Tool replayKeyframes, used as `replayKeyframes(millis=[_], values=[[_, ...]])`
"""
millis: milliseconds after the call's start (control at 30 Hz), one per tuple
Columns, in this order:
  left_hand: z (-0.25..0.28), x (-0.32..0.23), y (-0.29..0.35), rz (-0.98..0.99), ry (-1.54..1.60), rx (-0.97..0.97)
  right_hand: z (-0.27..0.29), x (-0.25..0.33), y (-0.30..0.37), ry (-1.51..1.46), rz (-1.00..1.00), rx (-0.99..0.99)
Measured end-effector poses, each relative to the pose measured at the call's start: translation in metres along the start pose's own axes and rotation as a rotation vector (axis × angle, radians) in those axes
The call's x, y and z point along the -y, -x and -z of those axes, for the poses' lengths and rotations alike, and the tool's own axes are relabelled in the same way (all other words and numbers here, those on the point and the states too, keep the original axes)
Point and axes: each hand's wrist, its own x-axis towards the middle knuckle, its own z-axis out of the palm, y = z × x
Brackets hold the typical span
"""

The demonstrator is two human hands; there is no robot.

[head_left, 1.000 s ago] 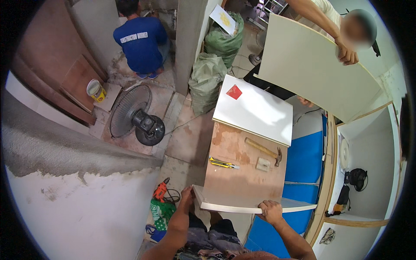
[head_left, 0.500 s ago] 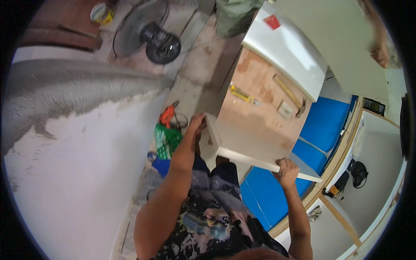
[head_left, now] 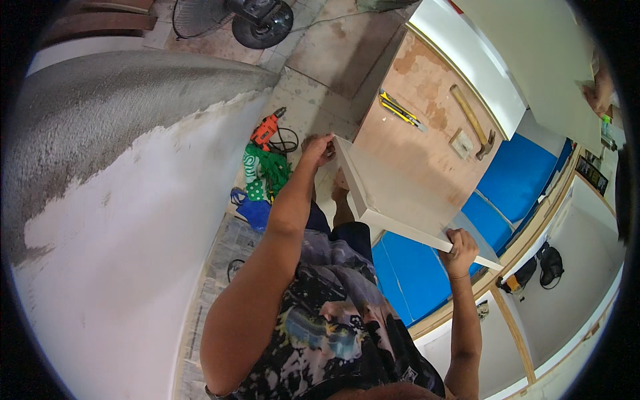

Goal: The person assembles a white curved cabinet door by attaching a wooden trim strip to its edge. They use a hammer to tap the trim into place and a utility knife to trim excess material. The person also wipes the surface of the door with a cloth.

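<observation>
A white-edged board is held at a tilt in front of me, at the near end of a plywood surface. My left hand is closed round its far left corner. On the near edge, toward the right end, my right hand grips with fingers curled over the top. Lying on the plywood beyond the board are a yellow utility knife, a claw hammer with a wooden handle, and a small pale square plate.
An orange drill lies by green and blue bags on the floor at left, beside a partly plastered wall. A black fan stands farther back. Blue panels and white shelving are at right. Another person's hand shows at far right.
The view has shifted, so the fan sits higher and the plywood farther right. Both hands keep their grip on the board. The other person's hand is lower.
</observation>
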Motion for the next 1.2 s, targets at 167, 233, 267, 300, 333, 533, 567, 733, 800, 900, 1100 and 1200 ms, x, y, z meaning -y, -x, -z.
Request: replayKeyframes(millis=[167, 233, 267, 300, 333, 533, 567, 733, 800, 900, 1100, 1200], values=[[0.0, 0.0, -0.008, 0.083, 0.044, -0.047, 0.001, 0.002, 0.001, 0.012, 0.038, -0.006], [0.002, 0.0, -0.01, 0.113, 0.041, -0.04, 0.002, 0.007, 0.001, -0.004, 0.038, -0.008], [0.003, -0.001, -0.012, 0.137, 0.03, -0.031, 0.001, 0.007, 0.001, -0.01, 0.039, -0.01], [0.004, 0.0, -0.013, 0.163, 0.017, -0.022, 0.0, 0.008, 0.003, -0.016, 0.035, -0.01], [-0.004, -0.005, -0.004, 0.178, 0.016, -0.026, -0.002, 0.008, 0.005, -0.022, 0.026, -0.013], [-0.011, -0.005, -0.007, 0.248, 0.056, 0.022, -0.002, 0.001, 0.001, -0.014, 0.024, 0.02], [-0.01, -0.003, -0.011, 0.257, 0.028, 0.057, -0.001, 0.002, 0.001, -0.023, 0.022, 0.017], [0.002, 0.011, -0.049, 0.251, 0.026, 0.123, -0.001, -0.001, -0.002, -0.009, 0.049, -0.019], [0.006, 0.012, -0.048, 0.237, 0.091, 0.057, 0.002, 0.002, -0.005, -0.023, 0.035, -0.006], [0.015, 0.004, -0.031, 0.173, -0.063, -0.042, 0.003, 0.001, -0.007, -0.033, 0.019, -0.006], [-0.001, -0.027, 0.022, -0.051, -0.361, -0.063, 0.001, -0.001, -0.003, -0.007, 0.02, -0.016], [0.0, -0.026, 0.022, -0.262, -0.616, -0.137, 0.001, -0.002, -0.002, -0.005, 0.019, -0.005]])
